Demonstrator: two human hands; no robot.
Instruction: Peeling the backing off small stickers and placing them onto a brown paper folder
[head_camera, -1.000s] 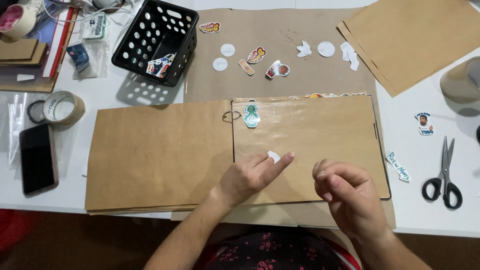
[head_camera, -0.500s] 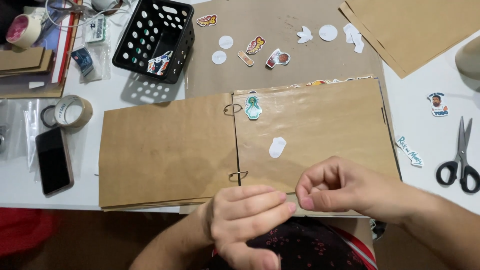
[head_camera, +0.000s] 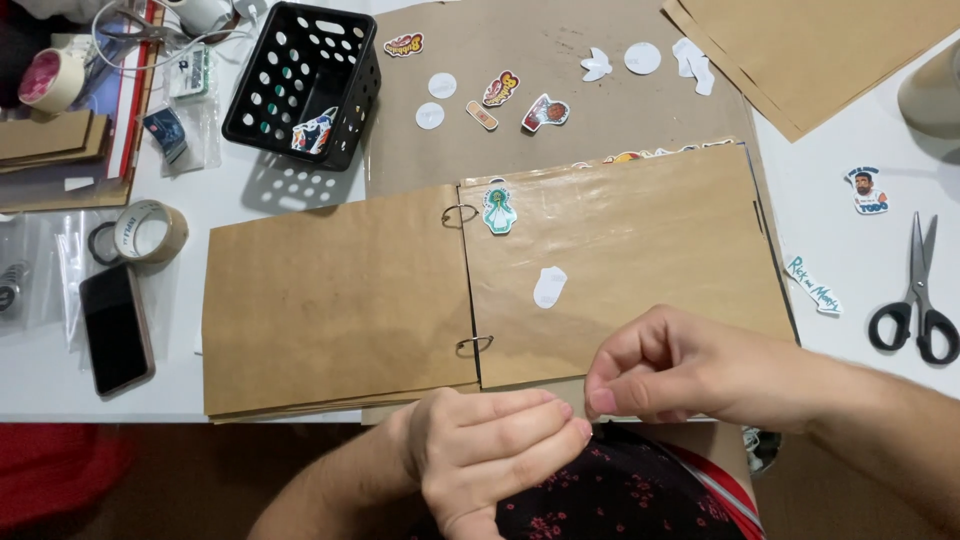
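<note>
White table (head_camera: 300, 175) is cluttered. Far left: black phone (head_camera: 116, 327) lying flat, tape roll (head_camera: 150, 231) just above it, pink-cored tape roll (head_camera: 50, 78) at the top corner beside a stack of cardboard pieces (head_camera: 45, 140). Black perforated basket (head_camera: 303, 80) sits above the open ring-bound album (head_camera: 480, 290), a colourful item inside it. Loose stickers (head_camera: 500, 90) and white round backings (head_camera: 442, 85) are scattered on a brown paper sheet (head_camera: 560, 50) behind the album. More brown sheets (head_camera: 840, 50) top right. Scissors (head_camera: 918, 295) lie closed at the right edge, two stickers near them.

Album: brown kraft pages on two metal rings (head_camera: 460, 213), lying open and flat; right page looks glossy. It carries a green figure sticker (head_camera: 498, 212) by the upper ring and a white sticker piece (head_camera: 549, 287) mid-page, apart from both hands.

Left hand (head_camera: 490, 455) and right hand (head_camera: 680, 365) meet at the near edge of the album, over the lap, nothing blocking them. Right thumb and forefinger are pinched together, left fingertips touching them; whether anything is held between them cannot be told, too small.
</note>
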